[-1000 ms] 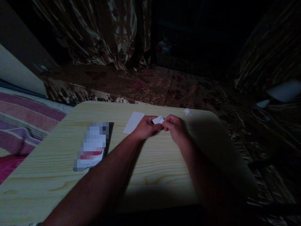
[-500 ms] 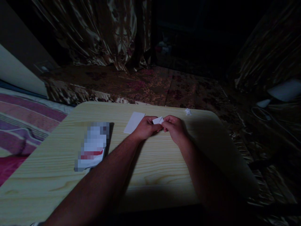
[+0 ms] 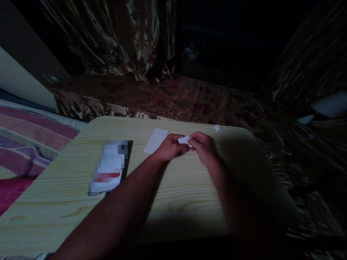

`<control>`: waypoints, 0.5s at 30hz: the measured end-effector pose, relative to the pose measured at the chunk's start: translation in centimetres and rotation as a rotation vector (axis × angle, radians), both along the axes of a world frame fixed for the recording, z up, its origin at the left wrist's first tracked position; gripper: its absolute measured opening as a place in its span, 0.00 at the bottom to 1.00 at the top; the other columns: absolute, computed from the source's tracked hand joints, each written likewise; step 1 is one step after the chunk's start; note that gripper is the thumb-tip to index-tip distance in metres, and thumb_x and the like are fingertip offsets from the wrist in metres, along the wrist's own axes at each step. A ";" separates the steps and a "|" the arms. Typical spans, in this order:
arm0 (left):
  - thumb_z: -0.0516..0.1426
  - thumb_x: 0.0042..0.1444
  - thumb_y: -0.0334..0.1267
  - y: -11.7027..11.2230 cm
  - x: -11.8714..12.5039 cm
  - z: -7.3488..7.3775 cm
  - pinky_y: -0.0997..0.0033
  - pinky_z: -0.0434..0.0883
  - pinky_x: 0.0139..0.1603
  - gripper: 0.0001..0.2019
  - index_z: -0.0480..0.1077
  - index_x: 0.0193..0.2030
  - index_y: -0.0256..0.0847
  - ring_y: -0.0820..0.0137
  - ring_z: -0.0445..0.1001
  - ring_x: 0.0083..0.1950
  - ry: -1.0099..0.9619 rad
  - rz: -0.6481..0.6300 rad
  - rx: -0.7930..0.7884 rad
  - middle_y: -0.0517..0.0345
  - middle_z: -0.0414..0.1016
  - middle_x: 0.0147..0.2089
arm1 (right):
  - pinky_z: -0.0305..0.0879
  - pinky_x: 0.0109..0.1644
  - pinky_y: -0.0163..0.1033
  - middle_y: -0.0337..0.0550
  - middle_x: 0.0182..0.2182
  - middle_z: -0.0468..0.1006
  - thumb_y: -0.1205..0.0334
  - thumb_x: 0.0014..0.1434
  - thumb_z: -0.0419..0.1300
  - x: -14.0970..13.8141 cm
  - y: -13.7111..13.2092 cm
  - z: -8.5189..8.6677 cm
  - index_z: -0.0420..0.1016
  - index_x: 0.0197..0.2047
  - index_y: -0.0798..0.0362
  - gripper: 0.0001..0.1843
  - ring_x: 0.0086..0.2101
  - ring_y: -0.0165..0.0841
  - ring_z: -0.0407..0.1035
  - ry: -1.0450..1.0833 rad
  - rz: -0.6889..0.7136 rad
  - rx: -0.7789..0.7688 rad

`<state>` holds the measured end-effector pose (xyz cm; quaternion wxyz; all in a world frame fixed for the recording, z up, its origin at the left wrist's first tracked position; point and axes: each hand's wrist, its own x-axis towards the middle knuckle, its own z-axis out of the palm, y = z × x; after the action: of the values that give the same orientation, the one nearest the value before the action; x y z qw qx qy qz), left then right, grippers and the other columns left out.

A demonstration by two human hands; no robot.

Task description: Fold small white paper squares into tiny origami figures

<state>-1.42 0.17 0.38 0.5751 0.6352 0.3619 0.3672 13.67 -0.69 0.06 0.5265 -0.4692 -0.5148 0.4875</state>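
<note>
folded paper pinched between left hand and right hand, fingers closed on either side; two-sided grip presumably steadies the small piece. position: over the desk, toward its far edge. fingers hide the paper's edges; fold details uncertain in dim light. white sheet at nine o'clock, its near corner close by the left wrist. white scrap, two o'clock. pixelated object, eight o'clock, beside the left forearm.

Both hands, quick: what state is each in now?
Left hand: closed, holding the small folded white paper.
Right hand: closed, fingers pinching the same paper's right end.
</note>
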 end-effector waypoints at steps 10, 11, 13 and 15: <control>0.58 0.45 0.35 -0.2 0.1 0.4 0.75 0.49 0.20 0.05 0.71 0.25 0.35 0.79 0.55 0.18 -0.019 -0.041 -0.041 0.65 0.62 0.17 | 0.57 0.21 0.31 0.34 0.19 0.70 0.59 0.46 0.61 0.0 -0.2 0.4 0.70 0.27 0.54 0.07 0.19 0.25 0.62 0.001 -0.032 -0.004; 0.58 0.45 0.35 -0.2 0.1 0.4 0.75 0.49 0.20 0.05 0.71 0.26 0.35 0.79 0.55 0.19 -0.019 -0.044 -0.034 0.64 0.62 0.17 | 0.57 0.21 0.31 0.34 0.20 0.71 0.60 0.45 0.61 0.0 -0.1 0.3 0.70 0.28 0.53 0.07 0.20 0.26 0.62 0.013 -0.025 -0.010; 0.59 0.45 0.36 -0.2 0.1 0.4 0.75 0.49 0.20 0.06 0.72 0.27 0.34 0.79 0.55 0.19 -0.013 -0.042 -0.030 0.64 0.62 0.18 | 0.58 0.21 0.31 0.34 0.20 0.71 0.61 0.44 0.62 0.0 -0.1 0.2 0.70 0.28 0.53 0.07 0.20 0.26 0.62 0.021 -0.023 -0.008; 0.59 0.45 0.37 -0.2 0.1 0.3 0.75 0.49 0.20 0.07 0.73 0.27 0.34 0.79 0.55 0.19 -0.001 -0.038 -0.033 0.64 0.63 0.18 | 0.57 0.21 0.31 0.33 0.19 0.69 0.61 0.44 0.62 0.0 0.0 0.2 0.70 0.27 0.54 0.06 0.19 0.25 0.61 0.014 -0.041 0.005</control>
<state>-1.37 0.01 0.68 0.5923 0.6323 0.3557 0.3505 13.70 -0.73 0.29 0.5410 -0.4750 -0.5026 0.4786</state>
